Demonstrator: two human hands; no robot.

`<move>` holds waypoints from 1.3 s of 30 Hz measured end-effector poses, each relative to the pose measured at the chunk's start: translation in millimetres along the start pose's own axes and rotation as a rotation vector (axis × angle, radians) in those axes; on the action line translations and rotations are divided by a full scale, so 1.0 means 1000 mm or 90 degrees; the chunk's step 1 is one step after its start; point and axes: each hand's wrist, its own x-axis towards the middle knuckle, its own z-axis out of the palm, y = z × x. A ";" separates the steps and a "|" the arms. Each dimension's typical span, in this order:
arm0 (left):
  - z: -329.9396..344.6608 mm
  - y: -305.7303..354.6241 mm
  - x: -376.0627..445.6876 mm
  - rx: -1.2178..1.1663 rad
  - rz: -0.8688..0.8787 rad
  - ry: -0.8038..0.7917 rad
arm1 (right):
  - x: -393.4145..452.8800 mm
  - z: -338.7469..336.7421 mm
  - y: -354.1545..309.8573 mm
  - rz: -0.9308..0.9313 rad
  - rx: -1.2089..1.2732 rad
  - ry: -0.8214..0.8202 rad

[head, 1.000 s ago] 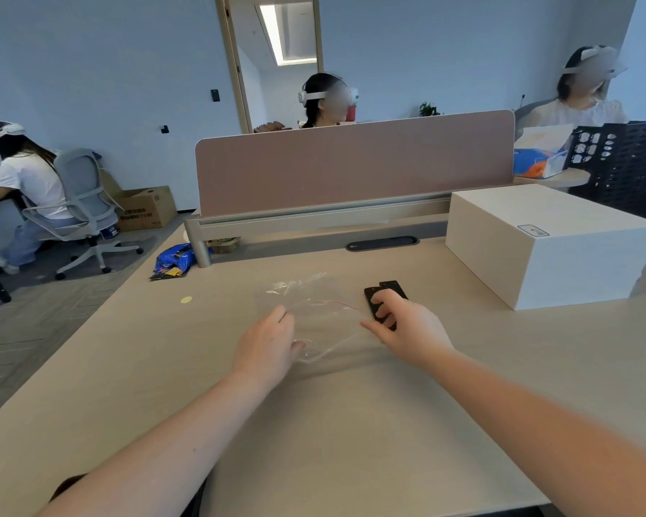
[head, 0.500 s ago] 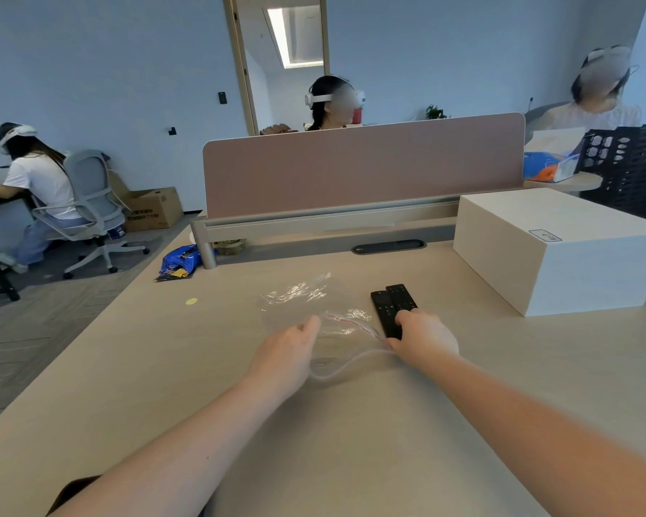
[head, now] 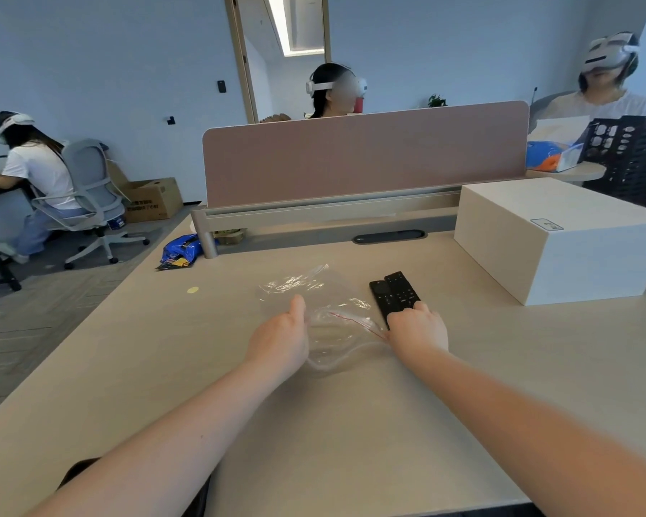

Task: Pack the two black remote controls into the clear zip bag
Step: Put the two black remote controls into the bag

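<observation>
Two black remote controls point(head: 395, 292) lie side by side on the light wooden desk point(head: 332, 434), pointing away from me. My right hand point(head: 418, 330) covers their near ends, fingers curled down on them. Just left of them lies the clear zip bag point(head: 332, 311), crumpled, with a red zip line at its near mouth. My left hand point(head: 280, 341) grips the bag's left near edge, thumb up and fingers showing through the plastic. The bag's mouth gapes between my two hands. Both remotes are outside the bag.
A large white box point(head: 560, 240) stands on the desk to the right of the remotes. A pink divider panel point(head: 366, 154) closes the far edge. A blue snack packet point(head: 180, 250) and a small yellow dot point(head: 193, 290) lie at the far left. Other people sit beyond.
My right hand has slid back along the remotes from covering most of them to their near ends. My left hand has taken hold of the bag's edge and its mouth has opened wider.
</observation>
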 end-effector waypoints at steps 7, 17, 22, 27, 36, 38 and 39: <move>-0.005 -0.013 -0.008 0.250 0.046 -0.048 | -0.002 0.000 -0.003 0.061 0.144 -0.035; -0.004 -0.015 -0.001 0.071 0.009 -0.028 | 0.004 -0.008 -0.004 0.199 0.279 -0.028; -0.007 -0.008 0.004 -0.063 -0.077 0.009 | 0.000 -0.034 -0.001 0.177 0.437 0.075; -0.013 -0.003 0.007 -0.039 -0.110 0.010 | -0.029 -0.080 -0.001 0.138 0.756 0.054; -0.032 0.010 0.022 -0.073 -0.142 0.057 | -0.075 -0.107 0.025 -0.006 0.561 -0.100; -0.033 0.016 0.020 -0.091 -0.135 0.060 | -0.074 -0.105 0.025 -0.024 0.488 -0.100; -0.033 0.017 0.018 -0.098 -0.129 0.062 | -0.073 -0.103 0.023 -0.032 0.449 -0.094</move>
